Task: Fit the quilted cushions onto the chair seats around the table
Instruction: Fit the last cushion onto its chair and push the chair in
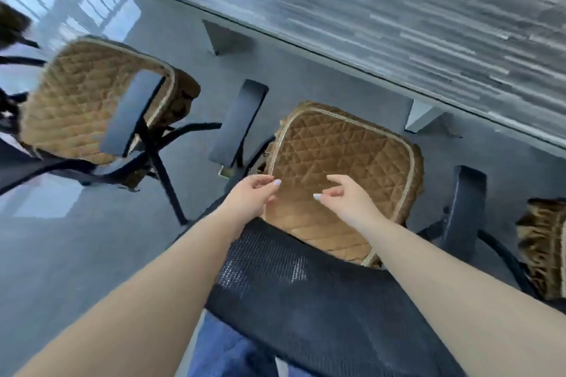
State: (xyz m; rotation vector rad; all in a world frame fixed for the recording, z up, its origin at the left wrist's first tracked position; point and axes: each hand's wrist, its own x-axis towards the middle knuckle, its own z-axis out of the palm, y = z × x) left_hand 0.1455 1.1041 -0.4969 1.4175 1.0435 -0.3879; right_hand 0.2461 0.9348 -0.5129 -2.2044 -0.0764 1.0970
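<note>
A brown quilted cushion point(346, 162) with gold piping and a ruffled skirt lies on the seat of the black mesh chair point(306, 294) right below me. My left hand point(251, 197) rests at the cushion's left edge, fingers curled against the piping without a clear grip. Just above the cushion's near middle hovers my right hand point(346, 196), fingers loosely apart and holding nothing. Both forearms reach over the chair's mesh back. A second chair to the left carries another brown quilted cushion point(76, 104). A third ruffled cushion point(542, 248) shows at the right edge.
The long grey wood-grain table point(398, 15) runs diagonally across the top, its edge just beyond the chairs. Black armrests point(239, 125) point(462, 208) flank the near chair. Black chair legs spread over the glossy grey floor point(61, 254) at left.
</note>
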